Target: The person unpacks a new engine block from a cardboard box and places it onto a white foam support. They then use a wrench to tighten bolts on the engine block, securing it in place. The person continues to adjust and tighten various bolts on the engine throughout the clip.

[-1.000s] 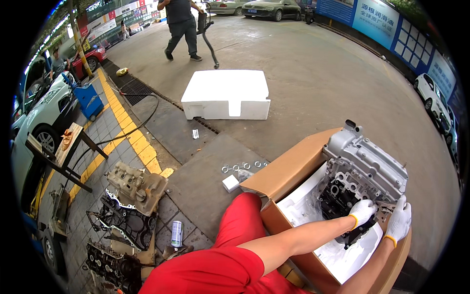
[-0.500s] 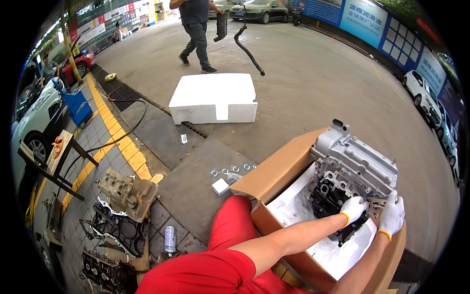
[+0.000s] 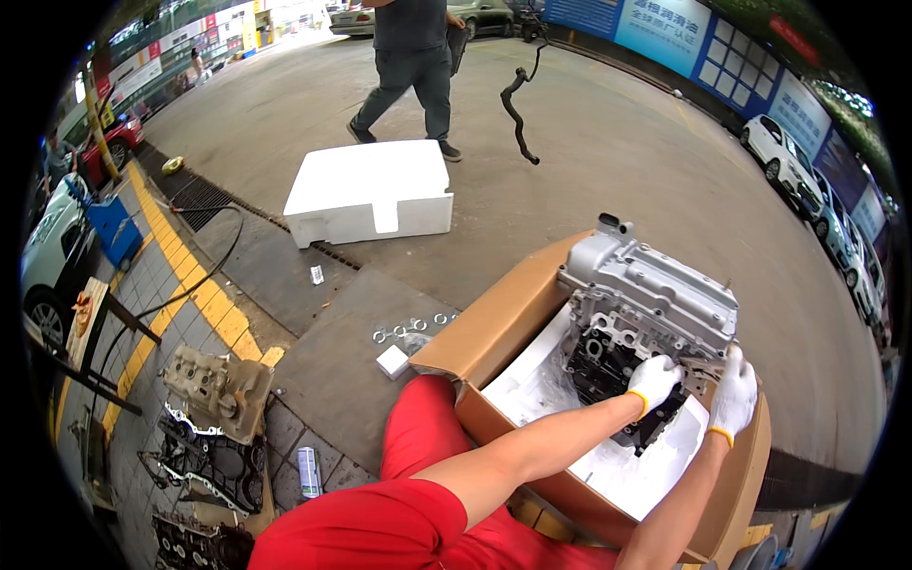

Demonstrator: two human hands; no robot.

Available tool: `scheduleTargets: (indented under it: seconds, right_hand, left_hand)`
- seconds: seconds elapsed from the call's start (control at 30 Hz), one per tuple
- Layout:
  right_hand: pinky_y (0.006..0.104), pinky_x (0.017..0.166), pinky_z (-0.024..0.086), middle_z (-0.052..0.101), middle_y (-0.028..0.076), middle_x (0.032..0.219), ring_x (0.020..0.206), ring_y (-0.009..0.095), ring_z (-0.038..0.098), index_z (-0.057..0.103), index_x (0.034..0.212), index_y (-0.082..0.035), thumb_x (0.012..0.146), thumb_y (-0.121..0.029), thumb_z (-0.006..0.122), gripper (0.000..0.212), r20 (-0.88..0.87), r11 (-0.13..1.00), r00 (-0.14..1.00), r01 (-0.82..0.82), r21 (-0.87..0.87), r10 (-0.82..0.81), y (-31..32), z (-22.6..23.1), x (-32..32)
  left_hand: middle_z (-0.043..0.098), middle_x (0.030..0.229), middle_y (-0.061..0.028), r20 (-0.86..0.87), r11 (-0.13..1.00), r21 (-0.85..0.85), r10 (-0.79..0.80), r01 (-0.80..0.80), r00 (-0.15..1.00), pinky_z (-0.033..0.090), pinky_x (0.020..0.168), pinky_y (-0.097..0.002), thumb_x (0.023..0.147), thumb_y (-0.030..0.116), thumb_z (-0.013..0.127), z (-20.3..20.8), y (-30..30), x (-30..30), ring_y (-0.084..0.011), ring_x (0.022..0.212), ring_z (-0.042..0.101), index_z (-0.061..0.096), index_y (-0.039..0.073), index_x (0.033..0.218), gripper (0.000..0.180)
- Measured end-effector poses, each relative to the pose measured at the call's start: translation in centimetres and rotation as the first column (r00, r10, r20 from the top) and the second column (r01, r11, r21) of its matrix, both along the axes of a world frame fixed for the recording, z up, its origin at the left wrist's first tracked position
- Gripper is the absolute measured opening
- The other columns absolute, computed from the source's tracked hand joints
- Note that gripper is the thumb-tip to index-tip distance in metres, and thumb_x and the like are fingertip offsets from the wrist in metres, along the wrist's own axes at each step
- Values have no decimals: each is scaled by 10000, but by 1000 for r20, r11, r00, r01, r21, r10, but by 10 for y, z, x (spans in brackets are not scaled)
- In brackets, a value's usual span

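Note:
A car engine (image 3: 655,285) with a silver-grey top cover and black lower parts sits tilted in an open cardboard box (image 3: 503,328). White foam (image 3: 617,475) and clear plastic wrap line the box around it. My left hand (image 3: 655,382), in a white knit glove, is closed against the engine's near side, its fingertips partly hidden. At the engine's right end, my right hand (image 3: 733,394), gloved alike, is curled around the edge below the cover. A metal bracket-like part (image 3: 698,372) shows between my hands.
A white foam lid (image 3: 370,190) lies ahead; a person (image 3: 408,71) walks behind it. A black hose (image 3: 518,119) hangs to that person's right. Metal rings (image 3: 399,331) and a small white box (image 3: 392,362) lie beside the carton. Dirty engine parts (image 3: 214,389) and a spray can (image 3: 309,472) are at left.
My view has swung a little right, so the scene sits farther left. The walking person and the black hose have moved right. Both my hands keep their places on the engine.

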State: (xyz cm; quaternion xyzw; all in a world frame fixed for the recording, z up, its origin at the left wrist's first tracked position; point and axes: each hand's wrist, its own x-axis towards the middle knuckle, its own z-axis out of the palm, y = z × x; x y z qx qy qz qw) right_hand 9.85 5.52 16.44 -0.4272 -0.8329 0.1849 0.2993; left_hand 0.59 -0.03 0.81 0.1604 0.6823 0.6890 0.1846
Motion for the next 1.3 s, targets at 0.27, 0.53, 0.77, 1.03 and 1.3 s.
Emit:
scheduleTargets:
  seconds: [0.27, 0.53, 0.77, 1.03, 1.3]
  right_hand:
    - [483, 787, 485, 700, 207, 867, 806, 342, 635, 683, 959, 12, 1036, -573, 508, 615, -354, 996, 931, 91, -19, -92, 66, -73, 30]
    - [470, 714, 464, 623, 174, 697, 681, 292, 553, 677, 848, 41, 1023, -586, 555, 662, -391, 988, 918, 0, -152, -60, 38, -63, 27]
    - [456, 815, 503, 708, 224, 831, 810, 322, 675, 734, 950, 37, 1009, -589, 567, 651, -422, 978, 902, 7, -208, -96, 40, -65, 35]
    - [436, 740, 491, 675, 196, 742, 744, 355, 659, 705, 799, -26, 966, -626, 568, 638, -366, 956, 917, 51, -290, -160, 43, -65, 35]
    - [438, 723, 489, 678, 173, 721, 734, 350, 665, 708, 786, -41, 969, -651, 561, 654, -397, 967, 906, 46, -251, -146, 44, -72, 31]
  left_hand:
    - [775, 1017, -190, 19, 995, -24, -91, 92, 996, 548, 850, -437, 936, 474, 717, 9, 9, 11, -329, 950, 737, 762, 38, 1045, 451]
    - [699, 825, -104, 20, 985, -7, -172, 172, 985, 525, 691, -368, 958, 498, 735, -5, -3, -11, -185, 720, 630, 708, -36, 965, 535]
    - [724, 970, -146, -351, 1000, 26, 26, -18, 936, 521, 873, -347, 1028, 404, 684, 132, -91, 33, -200, 923, 661, 723, 28, 1056, 378]
    - [534, 1210, -104, -634, 726, 681, 518, 97, 574, 326, 1250, -545, 1019, 179, 584, 261, -204, 137, -258, 1201, 577, 459, -66, 1472, 530]
    - [559, 1151, -77, -880, 857, 451, 382, 247, 283, 312, 1249, -534, 1022, 152, 593, 261, -233, 139, -279, 1184, 591, 521, -4, 1403, 418]
